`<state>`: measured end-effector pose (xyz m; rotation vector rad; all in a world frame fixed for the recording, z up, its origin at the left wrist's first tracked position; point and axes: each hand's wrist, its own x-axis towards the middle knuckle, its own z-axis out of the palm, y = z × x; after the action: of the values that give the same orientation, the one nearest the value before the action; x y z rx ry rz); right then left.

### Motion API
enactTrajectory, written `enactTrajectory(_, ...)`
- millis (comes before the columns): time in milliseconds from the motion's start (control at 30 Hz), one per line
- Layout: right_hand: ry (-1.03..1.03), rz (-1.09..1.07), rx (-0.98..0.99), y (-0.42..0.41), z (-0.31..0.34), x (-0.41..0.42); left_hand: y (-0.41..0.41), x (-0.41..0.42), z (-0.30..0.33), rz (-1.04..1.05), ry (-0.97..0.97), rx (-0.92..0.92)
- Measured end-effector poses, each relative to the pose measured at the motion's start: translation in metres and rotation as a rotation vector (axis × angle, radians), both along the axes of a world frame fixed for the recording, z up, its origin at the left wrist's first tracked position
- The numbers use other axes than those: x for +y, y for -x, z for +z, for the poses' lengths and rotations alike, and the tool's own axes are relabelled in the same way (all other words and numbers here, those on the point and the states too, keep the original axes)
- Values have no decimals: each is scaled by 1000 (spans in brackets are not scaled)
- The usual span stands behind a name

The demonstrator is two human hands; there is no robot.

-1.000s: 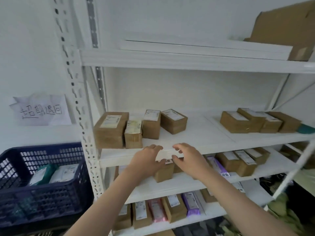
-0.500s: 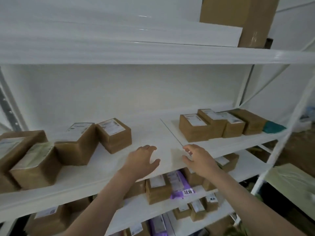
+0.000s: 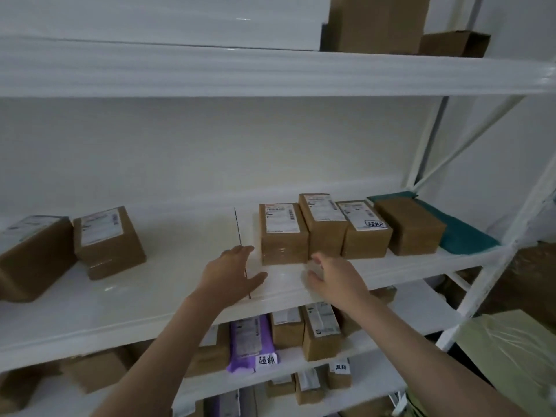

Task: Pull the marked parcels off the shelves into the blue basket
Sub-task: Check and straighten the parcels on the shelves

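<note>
A row of brown parcels stands at the right of the middle shelf. One of them, the third from the left, carries a handwritten white tag. My left hand is spread flat over the shelf just left of the first parcel. My right hand hovers with fingers loosely bent in front of the second parcel, holding nothing. On the shelf below, a purple bag bears a handwritten tag, and a small brown box lower down has one too. The blue basket is out of view.
Two more brown boxes sit at the left of the middle shelf. A teal bag lies under the rightmost box. Large cartons stand on the top shelf. White uprights and braces close off the right end.
The view has swung right, away from the basket and the left boxes. Both hands have moved right along the shelf and now lie just in front of the right-hand row of parcels.
</note>
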<state>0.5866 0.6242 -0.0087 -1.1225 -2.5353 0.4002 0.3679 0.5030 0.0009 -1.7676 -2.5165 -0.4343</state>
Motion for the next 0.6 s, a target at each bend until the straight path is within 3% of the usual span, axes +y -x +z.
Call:
enactTrajectory(233,-40,53,6,13,1,32,-11,16,-1,139,48,24)
enactTrajectory(600,-13,69,-23,34,5,55,4,58,3,114,63,2)
